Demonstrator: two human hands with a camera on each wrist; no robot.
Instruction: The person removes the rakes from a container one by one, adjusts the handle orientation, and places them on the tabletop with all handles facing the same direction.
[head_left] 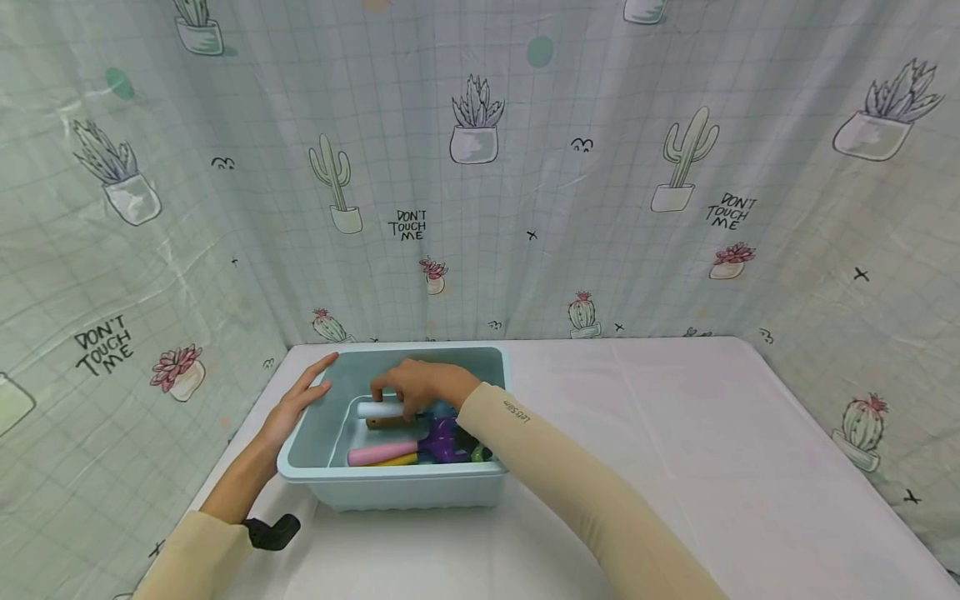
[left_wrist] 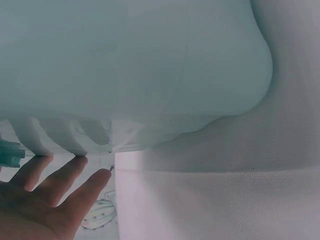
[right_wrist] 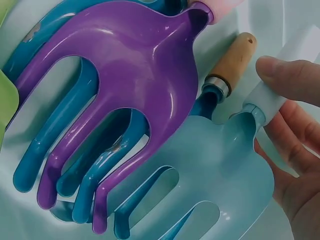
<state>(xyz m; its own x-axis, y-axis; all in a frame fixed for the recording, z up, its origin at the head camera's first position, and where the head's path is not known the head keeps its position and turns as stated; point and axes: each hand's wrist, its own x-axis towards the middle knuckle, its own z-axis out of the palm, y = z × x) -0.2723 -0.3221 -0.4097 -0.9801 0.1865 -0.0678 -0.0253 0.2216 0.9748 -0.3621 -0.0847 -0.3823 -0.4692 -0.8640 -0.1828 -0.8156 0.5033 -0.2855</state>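
1. While my left hand (head_left: pixel 288 408) rests against the bin (head_left: pixel 390 473) at its left rim, fingers spread and nearly straight, my right hand (head_left: pixel 427 383) is down inside, thumb and fingers pinching the white handle (head_left: pixel 378 410) of a pale teal fork (right_wrist: pixel 210 145).
2. Step, I'd judge: taking that fork out, grip made. Can't tell if it's off the bin floor. Handle pokes out left of the right fingers.
3. Next move probably calls for drawing it up, away from the purple fork (right_wrist: pixel 145 55), nearer me than the right hand and seemingly overlapping it. Wooden-handled tool (right_wrist: pixel 235 60) just beside, partly underneath.
4. Edges: bin's back wall just beyond the right hand; front-right corner under the right forearm.
5. Room: bin floor left of the right fingers; widest, table (head_left: pixel 615 417) right of the right forearm.
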